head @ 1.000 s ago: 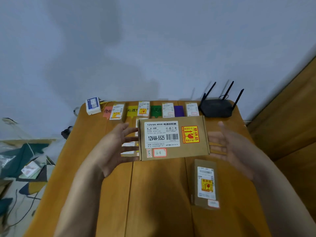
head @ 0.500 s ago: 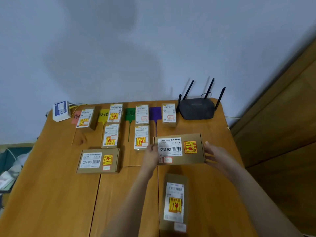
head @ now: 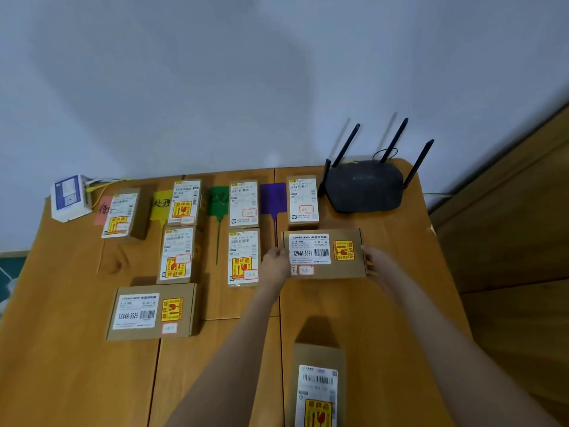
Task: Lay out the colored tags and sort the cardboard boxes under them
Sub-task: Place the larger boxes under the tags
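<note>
the wide 12v4a-5525 box point(head: 324, 253) lies crosswise under the purple tag point(head: 272, 197), left hand point(head: 275, 262) and right hand point(head: 379, 262) seemingly clasping its short ends; the unsorted narrow box point(head: 317, 386) lies nearer the right hand.

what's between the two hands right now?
Head view: the wide cardboard box labelled 12V4A-5525 spans the gap; the left hand is at its left end, the right hand at its right end.

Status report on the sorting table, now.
Both hands, left and right, hold the wide box by its ends. Box sits below purple tag. One box unsorted, near edge. Nothing in the way.
</note>
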Demonstrator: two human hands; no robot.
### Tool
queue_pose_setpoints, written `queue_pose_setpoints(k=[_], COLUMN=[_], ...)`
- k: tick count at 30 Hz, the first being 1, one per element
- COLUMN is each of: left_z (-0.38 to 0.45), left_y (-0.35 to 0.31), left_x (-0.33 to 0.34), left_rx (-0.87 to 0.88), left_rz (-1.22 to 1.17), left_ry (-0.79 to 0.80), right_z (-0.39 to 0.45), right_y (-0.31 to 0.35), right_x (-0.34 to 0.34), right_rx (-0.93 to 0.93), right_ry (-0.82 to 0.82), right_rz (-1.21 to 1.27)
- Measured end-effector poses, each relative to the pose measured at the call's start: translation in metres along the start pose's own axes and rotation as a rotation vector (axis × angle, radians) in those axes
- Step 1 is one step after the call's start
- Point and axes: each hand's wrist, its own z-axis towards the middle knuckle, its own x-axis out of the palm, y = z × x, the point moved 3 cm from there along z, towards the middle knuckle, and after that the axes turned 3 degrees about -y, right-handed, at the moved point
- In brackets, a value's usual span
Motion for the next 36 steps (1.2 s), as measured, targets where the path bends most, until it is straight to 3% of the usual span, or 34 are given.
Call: queue_pose_setpoints(k=[9, 16, 23, 29, 36], left_z=[0.021, -0.033, -0.118, -0.185, -0.226], left_y=[0.008, 0.062, 0.108, 0.11, 0.103], left_x=[0.01, -0.004, 0.001, -0.001, -0.014], left_rx=[0.008, -0.11, -0.145, -0.285, -0.24], left_rz=[-0.076, -0.181, -0.126, -0.054, -0.073], left_ry=[0.052, 0.04, 0.175, 0.288, 0.338], right_z=[0.03, 0.003, -0.075, -0.137, -0.183], right_y=[-0.003, -0.066, -0.132, -0.178, -0.17], right_x=[-0.001, -0.006, 0.017, 0.027, 0.028], right_rx=[-0.024, 0.069, 0.185, 0.341, 0.261], right_ry=[-0.095, -0.237, -0.086, 0.043, 0.151], right_rz=[-0.032, -0.066, -0.077, -0.058, -0.035])
